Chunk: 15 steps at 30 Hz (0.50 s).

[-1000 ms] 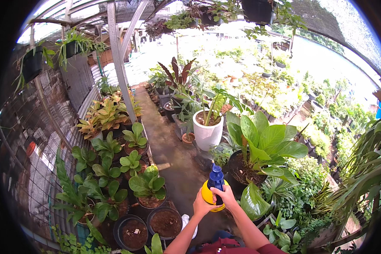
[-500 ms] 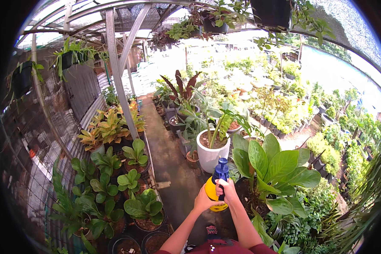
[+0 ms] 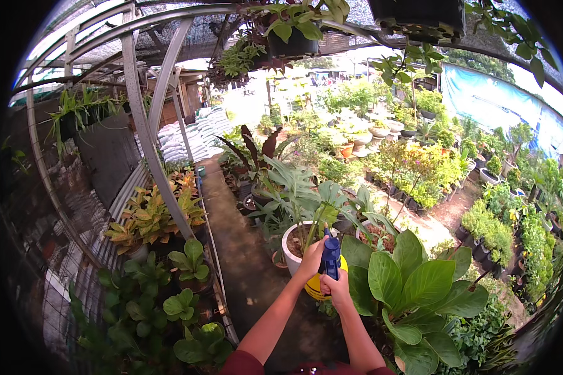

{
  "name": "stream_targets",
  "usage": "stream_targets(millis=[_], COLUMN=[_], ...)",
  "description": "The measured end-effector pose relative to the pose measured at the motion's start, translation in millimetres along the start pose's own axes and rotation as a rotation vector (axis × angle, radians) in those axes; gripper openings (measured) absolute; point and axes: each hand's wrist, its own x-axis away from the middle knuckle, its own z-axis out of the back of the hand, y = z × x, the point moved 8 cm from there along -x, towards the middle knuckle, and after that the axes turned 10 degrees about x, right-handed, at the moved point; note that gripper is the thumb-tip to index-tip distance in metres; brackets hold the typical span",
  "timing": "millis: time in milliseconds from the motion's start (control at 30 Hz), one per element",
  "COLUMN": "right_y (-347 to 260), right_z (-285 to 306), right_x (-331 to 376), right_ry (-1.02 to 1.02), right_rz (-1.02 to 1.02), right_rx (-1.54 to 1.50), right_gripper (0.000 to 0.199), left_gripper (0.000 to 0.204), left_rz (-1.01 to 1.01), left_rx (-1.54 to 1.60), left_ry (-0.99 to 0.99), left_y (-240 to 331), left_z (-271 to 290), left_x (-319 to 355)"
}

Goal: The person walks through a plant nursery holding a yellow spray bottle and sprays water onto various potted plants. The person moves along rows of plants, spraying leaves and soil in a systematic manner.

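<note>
A yellow spray bottle with a dark blue top (image 3: 331, 253) is held upright at the near centre, in front of a white pot (image 3: 290, 261). The right hand (image 3: 336, 285) is wrapped around the bottle's blue handle. The left hand (image 3: 312, 257) is against the left side of the top, its fingers beside the nozzle; whether they close on it cannot be told. A broad-leaved plant (image 3: 413, 294) spreads just to the right. On the left, a path (image 3: 228, 209) runs past potted plants (image 3: 191, 262) toward stacked white sacks (image 3: 191, 134) at the far end.
</note>
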Motion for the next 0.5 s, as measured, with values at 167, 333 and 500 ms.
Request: stream_targets(millis=[167,333,500], right_y=[-17.7,7.1,48.9], right_z=[-5.7,-20.7,-11.1], right_x=[-31.3,-31.9,-33.9], right_ry=[-0.100,-0.282,-0.141], right_rz=[-0.009,-0.247,-0.313], right_rx=[-0.102,-0.322,-0.192], right_gripper=[0.018,0.019,0.017], left_gripper=[0.044,0.037,0.039], left_rz=[-0.103,-0.046,0.181], left_rx=[-0.085,-0.051,-0.022], left_ry=[0.143,0.188,0.299], left_y=[24.5,-2.8,-55.1], left_z=[-6.7,23.9,55.5], left_x=[-26.7,-8.0,7.7])
